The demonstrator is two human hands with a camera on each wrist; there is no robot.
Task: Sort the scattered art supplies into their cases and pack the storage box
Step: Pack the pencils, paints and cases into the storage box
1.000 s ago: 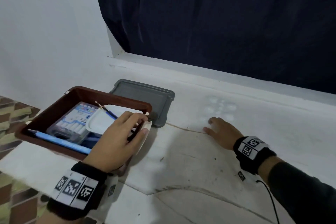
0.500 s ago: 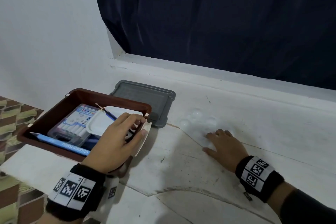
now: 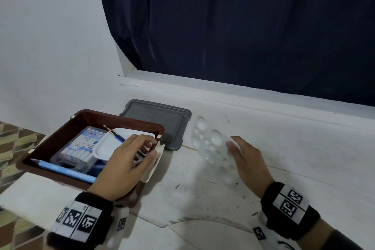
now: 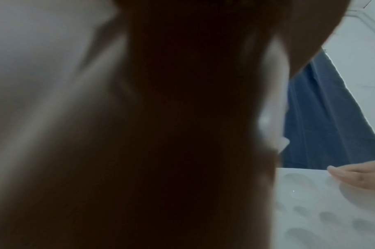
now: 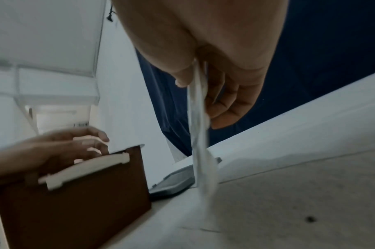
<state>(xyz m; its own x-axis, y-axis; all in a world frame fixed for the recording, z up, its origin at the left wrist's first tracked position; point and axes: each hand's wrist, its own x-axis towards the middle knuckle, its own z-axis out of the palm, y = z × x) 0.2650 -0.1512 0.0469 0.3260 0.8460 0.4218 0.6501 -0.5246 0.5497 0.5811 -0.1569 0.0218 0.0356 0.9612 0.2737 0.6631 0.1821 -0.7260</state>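
The brown storage box (image 3: pixel 125 118) stands at the table's left edge. Inside lie a clear marker case (image 3: pixel 79 146), a white lidded tray (image 3: pixel 109 144), a thin brush (image 3: pixel 114 134) and a blue pencil pack (image 3: pixel 63 171). My left hand (image 3: pixel 151 148) grips the box's right rim, fingers curled inside and thumb by the white latch (image 5: pixel 86 170). My right hand (image 3: pixel 233 148) pinches a clear paint palette (image 3: pixel 211 144) with round wells. The palette stands tilted on its edge above the table, right of the box. In the right wrist view the palette (image 5: pixel 198 126) shows edge-on between thumb and fingers.
A grey lid (image 3: pixel 156 115) lies flat behind the box, close to the palette's far end. A dark curtain hangs over a raised white ledge (image 3: pixel 263 97) at the back. The table drops off at the left, over patterned floor (image 3: pixel 12 148).
My right hand slid the palette toward me, took hold of it and lifted it up on edge, moving it left toward the box. The left hand has stayed on the box rim.
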